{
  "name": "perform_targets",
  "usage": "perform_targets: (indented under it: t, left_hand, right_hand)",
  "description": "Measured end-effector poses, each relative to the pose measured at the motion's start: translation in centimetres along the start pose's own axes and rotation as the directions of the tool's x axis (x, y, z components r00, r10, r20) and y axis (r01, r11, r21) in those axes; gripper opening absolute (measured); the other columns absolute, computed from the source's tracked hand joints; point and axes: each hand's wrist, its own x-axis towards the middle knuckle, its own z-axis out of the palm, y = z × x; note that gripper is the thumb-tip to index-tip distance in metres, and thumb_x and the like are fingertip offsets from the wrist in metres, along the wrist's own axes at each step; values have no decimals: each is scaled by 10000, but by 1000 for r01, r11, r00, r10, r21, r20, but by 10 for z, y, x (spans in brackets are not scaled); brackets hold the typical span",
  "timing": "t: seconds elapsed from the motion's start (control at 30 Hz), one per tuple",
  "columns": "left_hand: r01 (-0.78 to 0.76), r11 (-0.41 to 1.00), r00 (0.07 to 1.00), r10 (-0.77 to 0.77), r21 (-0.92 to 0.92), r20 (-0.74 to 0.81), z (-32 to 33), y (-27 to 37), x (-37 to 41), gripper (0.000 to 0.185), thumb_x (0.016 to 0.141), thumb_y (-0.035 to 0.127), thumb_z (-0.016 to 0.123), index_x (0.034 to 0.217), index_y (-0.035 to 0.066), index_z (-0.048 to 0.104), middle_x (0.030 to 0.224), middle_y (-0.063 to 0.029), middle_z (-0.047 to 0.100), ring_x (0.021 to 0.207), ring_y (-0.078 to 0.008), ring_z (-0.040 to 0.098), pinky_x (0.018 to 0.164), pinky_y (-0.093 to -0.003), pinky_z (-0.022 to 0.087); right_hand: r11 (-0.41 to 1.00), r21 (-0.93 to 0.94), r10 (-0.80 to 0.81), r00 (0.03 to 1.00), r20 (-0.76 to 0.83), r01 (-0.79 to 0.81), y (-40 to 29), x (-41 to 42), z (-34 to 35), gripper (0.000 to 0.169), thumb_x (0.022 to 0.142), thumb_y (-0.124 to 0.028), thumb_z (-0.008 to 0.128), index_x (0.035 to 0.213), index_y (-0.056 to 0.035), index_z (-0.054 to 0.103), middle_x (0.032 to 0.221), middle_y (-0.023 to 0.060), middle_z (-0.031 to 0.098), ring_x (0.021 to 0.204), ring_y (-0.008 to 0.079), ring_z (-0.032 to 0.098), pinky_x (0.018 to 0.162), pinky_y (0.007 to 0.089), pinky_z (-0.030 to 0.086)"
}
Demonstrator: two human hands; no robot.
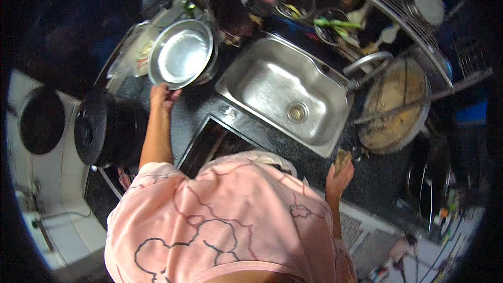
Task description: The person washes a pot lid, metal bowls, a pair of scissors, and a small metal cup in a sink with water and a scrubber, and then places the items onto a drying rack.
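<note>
My left hand [163, 96] grips the near rim of a shiny round metal basin [180, 55], which sits left of the sink over the dark counter. Part of another vessel shows beneath the basin's right side. At the sink's lower right corner, my right hand [341, 177] holds a crumpled brownish pad [343, 161]; whether it is a sponge or a cloth I cannot tell. Between the two hands lies a stainless steel sink [259, 82] with a round drain strainer [297, 112]. No dishes show inside it.
A faucet [363, 74] stands at the sink's right. Beside it leans a large stained round tray [393, 110]. A black lidded pot [106, 129] is at left. Behind the sink are containers with green stalks [338, 23], under a metal dish rack [397, 11]. A person [402, 249] is in the background.
</note>
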Motion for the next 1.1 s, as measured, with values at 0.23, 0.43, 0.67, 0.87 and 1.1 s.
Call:
perform_targets:
  t: [0.23,0.43,0.67,0.87,1.1]
  left_hand:
    - [-192,974,966,165,121,199,22,22,-64,362,771,-32,469,1122,52,489,888,-86,611,716,-168,622,532,-284,546]
    - [-9,957,885,-128,291,448,84,-10,-105,416,750,-40,500,1152,64,521,970,-71,610,813,-180,615,676,-309,545]
    - [173,824,694,-491,540,526,181,-146,-36,398,758,-28,514,1141,77,500,854,-96,614,617,-220,624,412,-339,543]
    - [76,596,827,-486,799,283,214,-243,-9,543,789,0,493,1314,82,379,1051,-184,585,686,-295,643,408,-365,537]
    - [29,419,809,-543,907,225,231,-301,-26,410,817,61,528,1214,70,425,1022,-179,589,754,-312,639,445,-397,555]
  right_hand:
    - [993,-96,61,997,-53,-66,-17,3,0,650,765,-198,632,1296,43,346,1207,267,435,1121,424,412,961,485,327]
    - [987,-142,53,993,-110,-69,-24,7,3,631,753,-212,629,1268,44,369,1178,268,451,1082,427,432,940,487,340]
    - [971,-216,92,993,-74,-106,-14,9,8,646,761,-228,633,1286,28,356,1225,276,410,1154,436,377,1001,496,293]
    - [964,-238,107,993,-56,-118,-9,9,14,687,759,-256,635,1311,13,325,1263,278,382,1196,460,329,1035,512,248]
    - [984,-139,113,993,32,-108,-22,16,1,681,766,-234,627,1308,29,310,1257,280,375,1192,477,318,1018,530,258]
